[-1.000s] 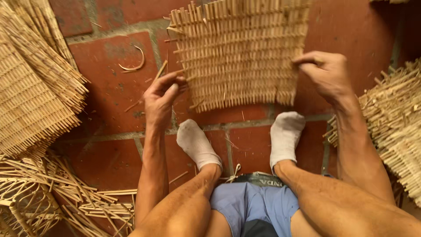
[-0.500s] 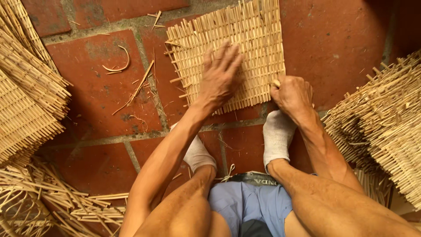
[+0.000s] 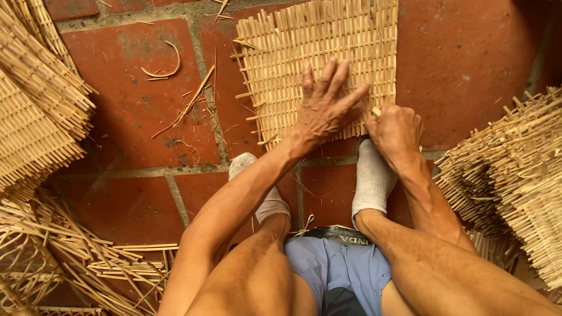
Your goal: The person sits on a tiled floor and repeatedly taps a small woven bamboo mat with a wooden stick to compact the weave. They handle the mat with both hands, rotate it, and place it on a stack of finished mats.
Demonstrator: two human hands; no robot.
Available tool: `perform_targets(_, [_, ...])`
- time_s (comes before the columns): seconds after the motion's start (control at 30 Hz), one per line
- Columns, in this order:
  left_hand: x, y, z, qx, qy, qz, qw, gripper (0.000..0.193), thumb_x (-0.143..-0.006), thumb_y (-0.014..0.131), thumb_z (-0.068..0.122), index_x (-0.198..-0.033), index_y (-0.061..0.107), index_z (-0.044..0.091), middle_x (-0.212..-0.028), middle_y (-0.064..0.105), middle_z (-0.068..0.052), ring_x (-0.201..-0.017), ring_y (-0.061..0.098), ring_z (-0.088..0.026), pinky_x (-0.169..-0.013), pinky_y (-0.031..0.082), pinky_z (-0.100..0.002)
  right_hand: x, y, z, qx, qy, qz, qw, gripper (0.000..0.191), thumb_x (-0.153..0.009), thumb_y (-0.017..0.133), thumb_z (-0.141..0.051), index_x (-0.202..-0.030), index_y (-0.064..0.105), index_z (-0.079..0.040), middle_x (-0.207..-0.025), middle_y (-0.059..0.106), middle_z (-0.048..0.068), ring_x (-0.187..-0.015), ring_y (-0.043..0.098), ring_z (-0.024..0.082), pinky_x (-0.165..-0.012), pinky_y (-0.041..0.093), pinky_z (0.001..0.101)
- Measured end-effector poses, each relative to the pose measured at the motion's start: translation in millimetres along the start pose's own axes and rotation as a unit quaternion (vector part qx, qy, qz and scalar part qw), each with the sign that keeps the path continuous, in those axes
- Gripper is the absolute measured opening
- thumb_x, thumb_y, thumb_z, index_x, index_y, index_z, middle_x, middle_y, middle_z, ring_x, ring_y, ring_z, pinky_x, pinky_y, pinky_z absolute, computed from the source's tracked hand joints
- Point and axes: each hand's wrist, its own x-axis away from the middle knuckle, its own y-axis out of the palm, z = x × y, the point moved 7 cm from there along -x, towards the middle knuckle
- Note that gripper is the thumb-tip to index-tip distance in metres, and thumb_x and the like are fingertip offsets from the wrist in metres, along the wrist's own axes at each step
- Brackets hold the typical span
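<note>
Woven mat (image 3: 319, 52) lay flat on the red tile floor (image 3: 480, 58), directly ahead of the person's socked feet (image 3: 372, 181), near edge just beyond the toes.

Left hand (image 3: 325, 108) was spread, fingers fanned, palm pressed flat on the mat's lower middle. Judged as a hold-down: it kept the weave from sliding or lifting while the other hand worked the edge. Left arm crossed inward over the left knee, wrist bent up slightly.

Right hand (image 3: 395, 129) was curled tight at the mat's near right corner, thumb and fingers pinching what looked like a single cane end sticking out of the edge. Exact grip partly hidden by the knuckles. Right forearm ran straight down from the knee, elbow tucked in.

Hands sat just beside each other, almost touching, so the press point backed up the pinch point.

Around: stacked mats (image 3: 41, 99) at left, another pile (image 3: 515, 169) at right, loose cane strips (image 3: 76, 257) at lower left, a few offcuts (image 3: 167, 70) scattered on the tiles.
</note>
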Motion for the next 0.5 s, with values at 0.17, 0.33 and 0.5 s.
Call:
perform_targets(0.17, [0.3,9.3,2.0,-0.009,-0.001,-0.015,1.0,0.067,-0.099,0.073,0.068,-0.153,0.052,0.034,-0.172,0.004,-0.021,-0.16,0.0,-0.042,-0.123,-0.013,-0.072,12.2,-3.3,6.0,-0.158,0.026,0.045,0.986,0.013,-0.096,0.066,-0.001,-0.083,0.066,-0.001,-0.069,0.064,0.007,-0.054,0.06,0.012,-0.043,0.05,0.0262])
perform_targets(0.33, [-0.1,0.7,11.4,-0.013,-0.034,-0.027,0.999,0.066,-0.098,0.071,0.068,-0.152,0.052,0.035,-0.174,0.004,-0.018,-0.161,-0.001,-0.041,-0.126,-0.013,-0.073,32.7,-26.3,-8.6,-0.202,-0.093,0.045,0.974,0.002,-0.094,0.07,-0.003,-0.092,0.068,-0.004,-0.081,0.069,0.008,-0.069,0.067,0.017,-0.059,0.056,0.0313])
perform_targets(0.5, [-9.3,-9.0,28.5,0.002,-0.122,-0.131,0.984,0.093,-0.074,0.075,0.077,-0.152,0.051,0.032,-0.171,0.005,-0.02,-0.158,-0.003,-0.045,-0.122,-0.01,-0.075,43.9,-52.2,-18.1,-0.06,-0.129,0.007,0.99,0.02,-0.084,0.077,-0.012,-0.104,0.076,-0.013,-0.085,0.072,0.007,-0.069,0.068,0.022,-0.059,0.056,0.037])
